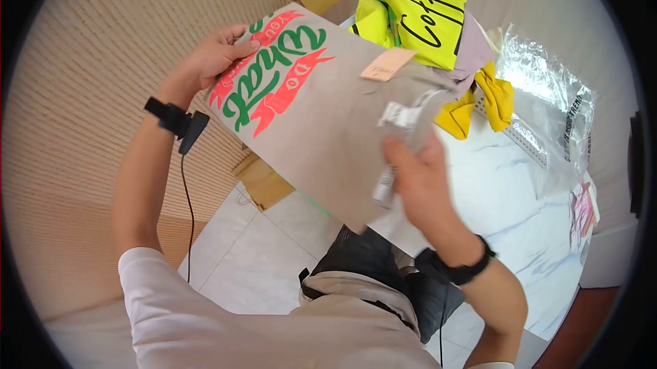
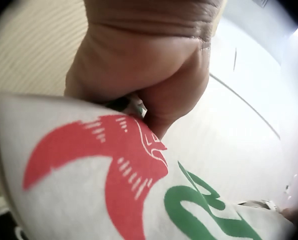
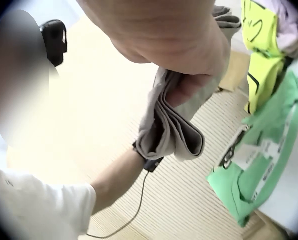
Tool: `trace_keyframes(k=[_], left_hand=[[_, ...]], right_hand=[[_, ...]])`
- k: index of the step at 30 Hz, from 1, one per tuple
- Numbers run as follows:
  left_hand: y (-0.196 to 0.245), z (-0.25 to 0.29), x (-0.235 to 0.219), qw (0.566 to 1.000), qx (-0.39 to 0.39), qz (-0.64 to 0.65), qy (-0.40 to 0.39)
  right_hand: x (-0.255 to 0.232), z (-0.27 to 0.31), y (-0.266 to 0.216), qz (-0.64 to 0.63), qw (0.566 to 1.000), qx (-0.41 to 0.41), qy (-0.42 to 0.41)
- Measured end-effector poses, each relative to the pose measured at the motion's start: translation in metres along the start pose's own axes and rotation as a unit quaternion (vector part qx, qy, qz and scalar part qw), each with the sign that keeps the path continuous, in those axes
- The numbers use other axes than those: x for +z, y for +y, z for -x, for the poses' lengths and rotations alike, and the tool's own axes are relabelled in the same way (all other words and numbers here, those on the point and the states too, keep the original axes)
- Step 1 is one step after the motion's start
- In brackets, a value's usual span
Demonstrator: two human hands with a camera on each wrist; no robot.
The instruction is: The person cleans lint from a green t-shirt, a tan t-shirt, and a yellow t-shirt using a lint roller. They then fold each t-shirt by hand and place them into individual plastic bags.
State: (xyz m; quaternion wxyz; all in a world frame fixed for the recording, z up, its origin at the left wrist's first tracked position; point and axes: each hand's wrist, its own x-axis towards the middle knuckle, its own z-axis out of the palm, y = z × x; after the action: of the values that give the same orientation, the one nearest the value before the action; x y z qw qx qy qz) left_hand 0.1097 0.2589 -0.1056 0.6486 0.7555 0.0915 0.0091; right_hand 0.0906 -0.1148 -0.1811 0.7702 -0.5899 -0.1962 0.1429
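A grey-beige cloth bag [image 1: 328, 122] with green and red lettering stretches between both hands, tilted over the table's edge. My left hand [image 1: 222, 54] pinches its printed far-left corner, thumb on top; up close the left wrist view shows the left hand [image 2: 144, 65] over the red print. My right hand [image 1: 421, 174] grips a gathered part at the other end, where white printed strips [image 1: 400, 116] show, blurred. In the right wrist view, folded layers of the bag [image 3: 164, 127] hang below the right hand [image 3: 169, 45]. A pale pink tag [image 1: 388, 64] lies against the bag's upper edge.
On the white marbled table [image 1: 493, 184] lie a bright yellow "Coffee" cloth [image 1: 428, 23], a mustard cloth [image 1: 496, 98] and clear plastic packaging [image 1: 547, 95]. A green cloth item [image 3: 259, 165] with white printed strips lies at the table edge. Brown cardboard [image 1: 263, 181] is on the floor.
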Motion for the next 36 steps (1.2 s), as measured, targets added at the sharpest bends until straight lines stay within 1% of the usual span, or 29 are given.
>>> trace_keyframes(k=[1,2,3,4,5,8,9,11,14,17,20,23,26,29,32,35,36], left_hand=[[-0.019,-0.010,-0.018,0.997,-0.036,-0.065,0.021],[-0.050,-0.026,-0.037,0.988,-0.073,-0.129,0.042],[-0.078,-0.038,-0.049,0.973,-0.111,-0.192,0.061],[-0.101,-0.041,-0.050,0.945,-0.111,-0.296,0.080],[-0.121,-0.043,-0.048,0.907,-0.109,-0.397,0.095],[-0.178,-0.052,-0.051,0.853,-0.009,-0.494,0.168],[-0.181,-0.047,-0.045,0.872,-0.023,-0.457,0.174],[-0.164,-0.038,-0.034,0.902,-0.043,-0.384,0.192],[-0.147,-0.028,-0.031,0.952,-0.140,-0.253,0.104],[-0.138,-0.017,-0.014,0.934,-0.071,-0.319,0.143],[-0.158,-0.014,-0.007,0.899,0.063,-0.382,0.206],[-0.163,-0.014,-0.005,0.915,0.047,-0.365,0.167],[-0.165,-0.008,0.003,0.931,0.040,-0.316,0.178],[-0.168,-0.006,0.006,0.924,0.057,-0.324,0.194],[-0.182,-0.010,0.003,0.920,0.051,-0.323,0.219],[-0.187,-0.014,0.000,0.880,0.129,-0.407,0.207],[-0.194,-0.017,-0.005,0.859,0.142,-0.442,0.215]], right_hand=[[0.010,-0.007,0.028,-0.010,1.000,0.027,-0.010],[0.017,-0.012,0.055,-0.019,0.998,0.054,-0.021],[0.024,-0.014,0.069,-0.007,0.990,0.136,-0.022],[0.030,-0.014,0.082,0.006,0.975,0.219,-0.020],[0.033,-0.013,0.089,0.018,0.953,0.301,-0.016],[0.031,-0.009,0.099,0.022,0.976,0.219,0.005],[0.028,-0.009,0.102,0.031,0.971,0.235,0.026],[0.022,-0.018,0.102,0.050,0.963,0.256,0.065],[0.027,-0.022,0.095,0.042,0.961,0.251,0.106],[0.020,-0.024,0.097,0.058,0.966,0.224,0.112],[0.014,-0.025,0.101,0.034,0.989,0.088,0.111],[0.015,-0.023,0.086,0.090,0.994,-0.050,0.044],[0.005,-0.034,0.084,0.156,0.985,-0.075,0.020],[-0.024,-0.043,0.135,0.193,0.977,0.050,0.082],[-0.016,-0.035,0.098,0.174,0.961,0.189,0.098],[-0.018,-0.038,0.097,0.212,0.949,0.216,0.092],[-0.020,-0.040,0.097,0.242,0.945,0.206,0.077]])
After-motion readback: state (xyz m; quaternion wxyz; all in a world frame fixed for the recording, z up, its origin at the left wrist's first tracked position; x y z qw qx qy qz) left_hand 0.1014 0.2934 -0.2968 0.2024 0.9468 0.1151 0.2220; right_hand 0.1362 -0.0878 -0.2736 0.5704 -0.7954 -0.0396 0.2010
